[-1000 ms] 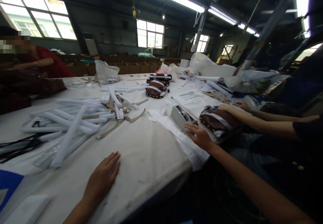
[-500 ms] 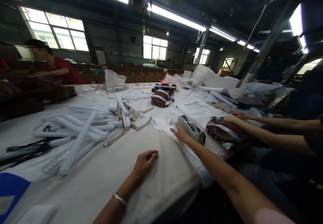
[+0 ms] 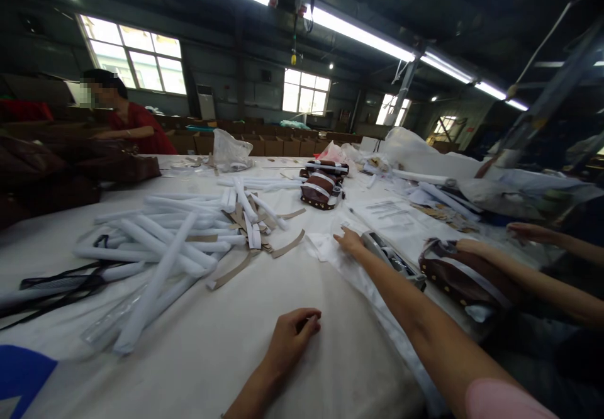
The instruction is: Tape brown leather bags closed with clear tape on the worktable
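Observation:
My left hand (image 3: 296, 338) is over the near part of the white-covered table, its fingers curled in against the thumb. Whatever may be between those fingertips is too small to make out. My right hand (image 3: 352, 240) reaches forward with the fingers slightly apart, at the thin white sheet (image 3: 321, 246); whether it touches the sheet I cannot tell. Just right of that hand lies a grey device that looks like a tape dispenser (image 3: 394, 256), partly behind my forearm. Farther right, a co-worker's hand rests on a brown bag (image 3: 465, 275) with a pale band round it.
White wrapped rolls (image 3: 163, 236) lie heaped on the left with brown strips (image 3: 264, 233). Another banded brown bag (image 3: 321, 189) stands farther back. Clear plastic (image 3: 231, 151) and a person in red (image 3: 141, 129) are at the far side. A blue item (image 3: 23, 372) lies front left.
The view has swung left, so things appear farther right. My left hand stays curled. My right hand remains by the white sheet. The co-worker's other hand has lifted away from the table.

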`<action>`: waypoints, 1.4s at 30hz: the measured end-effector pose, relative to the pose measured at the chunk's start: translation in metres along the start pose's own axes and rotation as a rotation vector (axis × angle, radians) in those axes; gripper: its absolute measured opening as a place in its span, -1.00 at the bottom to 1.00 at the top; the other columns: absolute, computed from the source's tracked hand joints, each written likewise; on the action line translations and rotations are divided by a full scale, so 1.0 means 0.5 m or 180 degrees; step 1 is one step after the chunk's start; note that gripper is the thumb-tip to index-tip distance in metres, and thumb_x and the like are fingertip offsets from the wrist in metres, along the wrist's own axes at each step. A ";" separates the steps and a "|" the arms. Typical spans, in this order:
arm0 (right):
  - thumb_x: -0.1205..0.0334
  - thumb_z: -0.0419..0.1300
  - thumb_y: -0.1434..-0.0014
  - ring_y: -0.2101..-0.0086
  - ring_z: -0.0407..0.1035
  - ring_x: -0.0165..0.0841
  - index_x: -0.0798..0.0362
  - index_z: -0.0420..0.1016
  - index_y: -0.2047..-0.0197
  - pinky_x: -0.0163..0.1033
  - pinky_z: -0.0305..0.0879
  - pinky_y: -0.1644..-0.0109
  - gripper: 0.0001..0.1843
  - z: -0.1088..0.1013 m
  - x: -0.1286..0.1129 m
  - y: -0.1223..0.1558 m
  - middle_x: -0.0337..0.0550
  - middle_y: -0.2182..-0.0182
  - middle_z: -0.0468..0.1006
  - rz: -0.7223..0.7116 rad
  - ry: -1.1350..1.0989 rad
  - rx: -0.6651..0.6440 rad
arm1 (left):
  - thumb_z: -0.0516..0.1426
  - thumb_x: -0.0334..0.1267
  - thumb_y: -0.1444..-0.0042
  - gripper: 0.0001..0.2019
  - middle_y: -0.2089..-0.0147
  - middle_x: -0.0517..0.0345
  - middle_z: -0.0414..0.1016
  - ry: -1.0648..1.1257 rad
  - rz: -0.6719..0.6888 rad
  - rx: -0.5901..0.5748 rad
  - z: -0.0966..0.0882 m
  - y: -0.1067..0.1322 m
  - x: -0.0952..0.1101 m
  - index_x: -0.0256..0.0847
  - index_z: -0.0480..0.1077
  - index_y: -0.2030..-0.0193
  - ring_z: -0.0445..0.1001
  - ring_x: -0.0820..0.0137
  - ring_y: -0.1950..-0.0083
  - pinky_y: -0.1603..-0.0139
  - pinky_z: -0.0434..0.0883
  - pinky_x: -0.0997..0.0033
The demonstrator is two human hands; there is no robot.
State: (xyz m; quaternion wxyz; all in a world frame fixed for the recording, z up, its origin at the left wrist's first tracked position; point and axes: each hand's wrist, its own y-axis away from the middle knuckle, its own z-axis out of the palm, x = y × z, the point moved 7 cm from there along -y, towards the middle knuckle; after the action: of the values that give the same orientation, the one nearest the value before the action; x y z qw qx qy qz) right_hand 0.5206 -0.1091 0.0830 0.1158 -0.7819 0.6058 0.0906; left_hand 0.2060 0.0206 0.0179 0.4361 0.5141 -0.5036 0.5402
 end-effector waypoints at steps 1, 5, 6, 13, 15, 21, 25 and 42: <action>0.05 0.20 -0.35 -0.02 0.42 -0.16 0.08 0.38 -0.18 0.11 0.40 -0.10 -0.57 -0.001 -0.003 -0.003 0.00 -0.10 0.46 -0.0024 -0.0007 0.0025 | 0.14 -0.04 -0.21 -0.68 0.09 0.01 0.65 -0.0042 0.0012 0.0004 0.000 -0.001 -0.001 -0.20 0.58 0.08 0.64 0.23 0.13 0.02 0.56 0.28; 0.12 0.16 -0.35 -0.04 0.43 -0.15 0.00 0.26 -0.33 -0.02 0.36 -0.13 -0.48 -0.019 -0.026 0.002 -0.03 -0.06 0.52 -0.0283 -0.0098 0.0231 | 0.13 -0.13 -0.21 -0.72 0.10 0.05 0.66 -0.0375 0.0109 0.0034 0.000 -0.001 0.002 -0.17 0.59 0.06 0.63 0.29 0.13 0.00 0.53 0.34; 0.13 0.13 -0.36 -0.05 0.43 -0.15 -0.04 0.21 -0.37 -0.07 0.34 -0.13 -0.46 -0.026 -0.033 0.005 -0.05 -0.04 0.54 -0.0383 -0.0116 0.0305 | 0.12 -0.15 -0.22 -0.73 0.11 0.07 0.66 -0.0471 0.0142 0.0041 0.001 -0.001 0.004 -0.16 0.59 0.07 0.62 0.30 0.12 -0.01 0.52 0.35; 0.26 0.20 -0.28 -0.08 0.42 -0.12 -0.01 0.04 -0.46 -0.10 0.33 -0.15 -0.25 -0.041 -0.041 -0.014 0.09 -0.22 0.41 -0.0475 -0.0104 0.0466 | 0.10 -0.22 -0.21 -0.74 0.12 0.11 0.66 -0.0745 0.0180 0.0091 0.004 0.000 0.013 -0.15 0.59 0.07 0.62 0.33 0.14 0.00 0.49 0.39; 0.28 0.25 -0.24 -0.16 0.35 -0.04 0.09 0.13 -0.42 0.01 0.30 -0.21 -0.28 -0.032 -0.032 -0.021 0.22 -0.30 0.27 -0.0351 -0.0060 0.0441 | 0.10 -0.23 -0.21 -0.74 0.12 0.11 0.66 -0.0719 0.0181 0.0084 0.003 0.000 0.013 -0.15 0.59 0.07 0.62 0.35 0.16 0.01 0.49 0.40; 0.13 0.18 -0.36 -0.20 0.28 -0.14 0.04 0.43 -0.17 0.15 0.18 -0.30 -0.64 0.013 -0.040 0.029 -0.02 -0.24 0.38 -0.0808 -0.0011 0.0168 | 0.10 -0.24 -0.21 -0.75 0.13 0.12 0.66 -0.0745 0.0207 0.0066 0.004 0.000 0.013 -0.15 0.59 0.09 0.61 0.35 0.15 0.02 0.49 0.40; 0.02 0.15 -0.37 -0.11 0.37 -0.15 0.07 0.37 -0.22 0.09 0.25 -0.24 -0.55 0.045 -0.036 0.049 0.04 -0.15 0.46 -0.0718 0.0067 -0.0044 | 0.11 -0.26 -0.20 -0.75 0.10 0.11 0.65 -0.0811 0.0220 0.0101 0.003 0.001 0.013 -0.15 0.59 0.08 0.60 0.33 0.11 -0.02 0.48 0.39; 0.00 0.24 -0.31 0.17 0.49 -0.24 0.13 0.52 0.07 -0.05 0.46 0.04 -0.66 0.063 -0.082 0.014 -0.14 0.14 0.57 -0.0833 -0.0279 -0.0572 | 0.10 -0.28 -0.18 -0.74 0.09 0.12 0.65 -0.0807 0.0182 0.0086 0.002 0.003 0.014 -0.13 0.59 0.09 0.60 0.33 0.10 -0.03 0.46 0.39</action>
State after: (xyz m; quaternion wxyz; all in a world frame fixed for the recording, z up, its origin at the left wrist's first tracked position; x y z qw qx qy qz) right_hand 0.5033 -0.0634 0.0637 0.0825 -0.8566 0.4826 0.1626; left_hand 0.2038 0.0190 0.0247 0.3464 0.5695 -0.5619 0.4898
